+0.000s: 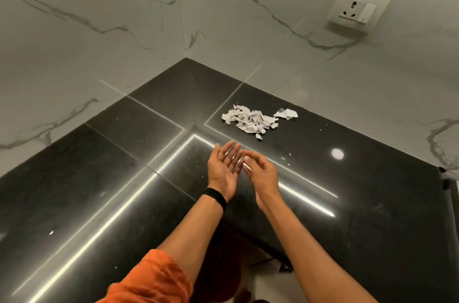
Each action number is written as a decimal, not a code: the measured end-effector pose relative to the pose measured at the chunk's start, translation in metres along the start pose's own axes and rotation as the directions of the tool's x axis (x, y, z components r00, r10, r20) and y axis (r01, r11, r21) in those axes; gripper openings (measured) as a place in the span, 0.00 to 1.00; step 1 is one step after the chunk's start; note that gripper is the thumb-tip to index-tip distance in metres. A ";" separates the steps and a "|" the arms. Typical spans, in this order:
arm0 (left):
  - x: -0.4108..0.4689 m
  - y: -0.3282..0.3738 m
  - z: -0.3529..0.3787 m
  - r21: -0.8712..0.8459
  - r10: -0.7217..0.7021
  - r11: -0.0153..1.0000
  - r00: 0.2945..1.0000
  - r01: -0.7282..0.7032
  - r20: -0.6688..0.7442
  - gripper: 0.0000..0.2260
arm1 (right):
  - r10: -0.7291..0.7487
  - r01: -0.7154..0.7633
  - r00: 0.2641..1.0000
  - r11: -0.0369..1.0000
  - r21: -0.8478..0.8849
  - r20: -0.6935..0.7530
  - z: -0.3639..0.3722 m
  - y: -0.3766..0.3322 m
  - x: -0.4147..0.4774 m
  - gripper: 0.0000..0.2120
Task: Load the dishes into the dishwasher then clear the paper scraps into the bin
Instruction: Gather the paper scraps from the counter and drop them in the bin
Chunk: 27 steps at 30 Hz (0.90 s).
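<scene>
A heap of torn white paper scraps lies on the black countertop near the wall corner, with one larger piece just right of it. A few tiny bits lie closer to me at the right. My left hand is held palm up with straight fingers, just short of the heap, and holds nothing. Beside it, my right hand has loosely curled fingers, its fingertips meeting the left hand's fingertips. Whether a small scrap sits between its fingers cannot be made out. No dishes, dishwasher or bin are in view.
Marble-look walls meet at the corner behind the counter. A wall socket with a switch sits on the right wall. The counter's inner edge runs below my arms, with floor beneath. I wear a black wristband.
</scene>
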<state>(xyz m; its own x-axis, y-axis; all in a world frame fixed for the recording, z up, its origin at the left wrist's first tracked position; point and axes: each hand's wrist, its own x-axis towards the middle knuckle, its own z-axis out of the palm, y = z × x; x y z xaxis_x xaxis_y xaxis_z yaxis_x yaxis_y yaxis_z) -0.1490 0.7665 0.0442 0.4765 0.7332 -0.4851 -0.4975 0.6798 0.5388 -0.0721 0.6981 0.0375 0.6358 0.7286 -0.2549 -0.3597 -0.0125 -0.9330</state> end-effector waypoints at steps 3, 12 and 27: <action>0.020 0.010 0.007 0.018 -0.016 1.000 1.000 0.016 0.001 0.22 | -0.044 0.042 0.999 0.990 -0.135 -0.014 0.003 -0.006 0.033 0.10; 0.059 0.016 0.022 0.032 0.019 0.999 0.998 -0.017 -0.052 0.21 | -0.235 0.258 0.959 0.480 -0.839 0.161 -0.018 -0.029 0.152 0.18; 0.093 0.009 0.009 0.109 -0.013 0.993 0.987 0.031 -0.160 0.20 | -0.297 0.437 0.866 0.057 -0.898 0.403 -0.049 0.013 0.184 0.08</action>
<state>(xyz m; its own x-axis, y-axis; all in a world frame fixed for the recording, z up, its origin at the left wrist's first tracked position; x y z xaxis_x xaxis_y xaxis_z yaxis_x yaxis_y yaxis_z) -0.1023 0.8410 0.0102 0.3608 0.7170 -0.5964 -0.4000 0.6967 0.5955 0.0742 0.7985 -0.0345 0.3822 0.9102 0.1592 0.8706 -0.2970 -0.3923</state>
